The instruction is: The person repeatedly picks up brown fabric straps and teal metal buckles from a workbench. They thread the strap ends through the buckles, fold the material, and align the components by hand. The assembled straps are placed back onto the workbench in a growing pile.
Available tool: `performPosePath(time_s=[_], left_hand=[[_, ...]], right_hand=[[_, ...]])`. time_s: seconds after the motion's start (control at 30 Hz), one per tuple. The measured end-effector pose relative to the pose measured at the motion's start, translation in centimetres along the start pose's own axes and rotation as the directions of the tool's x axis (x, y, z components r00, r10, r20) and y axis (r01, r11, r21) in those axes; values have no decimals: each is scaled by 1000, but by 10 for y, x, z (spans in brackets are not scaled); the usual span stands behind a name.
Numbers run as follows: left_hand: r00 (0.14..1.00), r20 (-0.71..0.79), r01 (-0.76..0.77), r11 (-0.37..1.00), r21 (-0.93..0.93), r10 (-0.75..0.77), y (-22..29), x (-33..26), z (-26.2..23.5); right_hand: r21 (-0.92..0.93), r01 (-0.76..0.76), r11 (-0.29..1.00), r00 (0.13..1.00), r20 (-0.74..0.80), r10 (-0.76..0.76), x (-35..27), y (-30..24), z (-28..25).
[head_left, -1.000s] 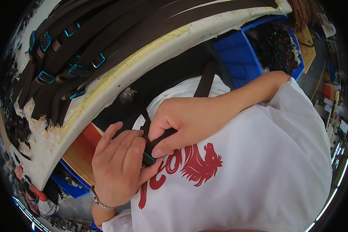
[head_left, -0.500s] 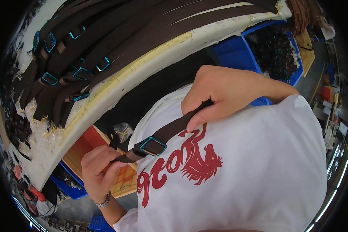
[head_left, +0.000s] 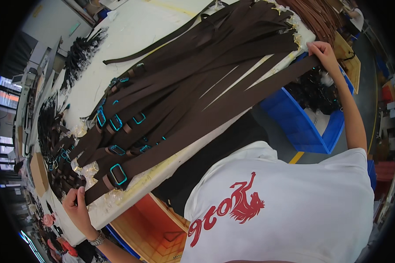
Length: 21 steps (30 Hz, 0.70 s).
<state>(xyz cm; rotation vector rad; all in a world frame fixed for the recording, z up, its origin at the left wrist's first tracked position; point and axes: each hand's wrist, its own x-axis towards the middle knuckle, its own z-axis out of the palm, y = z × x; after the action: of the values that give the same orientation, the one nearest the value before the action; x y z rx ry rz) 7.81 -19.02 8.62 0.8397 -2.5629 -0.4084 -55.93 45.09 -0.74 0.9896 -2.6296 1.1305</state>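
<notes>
A long dark brown webbing strap [head_left: 215,116] is stretched straight between my hands along the front of the table. My left hand [head_left: 77,210] pinches its left end, close to a rectangular metal buckle [head_left: 125,173] with a bluish sheen. At the far right, my right hand [head_left: 324,56] grips the other end between thumb and fingers. Behind and partly under this strap lies a pile of similar brown straps [head_left: 175,81], several with the same kind of buckle at their left ends.
The white tabletop [head_left: 138,26] has a worn, yellowed front edge. Black bundled straps [head_left: 81,57] lie at the back left. Below the right side stands a blue bin [head_left: 289,125] with dark pieces inside. An orange-brown crate [head_left: 156,234] sits under the table's front edge.
My hands have moved far apart, left hand leftward and right hand up to the right. The strap, earlier bunched before my chest, is now drawn out full length over the table.
</notes>
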Motion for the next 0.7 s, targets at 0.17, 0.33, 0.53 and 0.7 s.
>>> performPosePath(time_s=[0.17, 0.33, 0.53, 0.7], left_hand=[[955, -212, -173, 972, 161, 205, -31, 79, 18], [942, -118, -240, 877, 417, 314, -59, 119, 72], [969, -194, -107, 964, 243, 156, -26, 112, 107], [950, -102, -243, 904, 352, 295, -20, 121, 163]], right_hand=[[-315, 100, 944, 972, -170, -160, 101, -28, -33], [-491, 313, 813, 853, -231, -468, 191, -32, 48], [-140, 687, 713, 727, 151, -670, 251, -198, 252], [28, 665, 746, 675, 406, -617, 297, -269, 418]])
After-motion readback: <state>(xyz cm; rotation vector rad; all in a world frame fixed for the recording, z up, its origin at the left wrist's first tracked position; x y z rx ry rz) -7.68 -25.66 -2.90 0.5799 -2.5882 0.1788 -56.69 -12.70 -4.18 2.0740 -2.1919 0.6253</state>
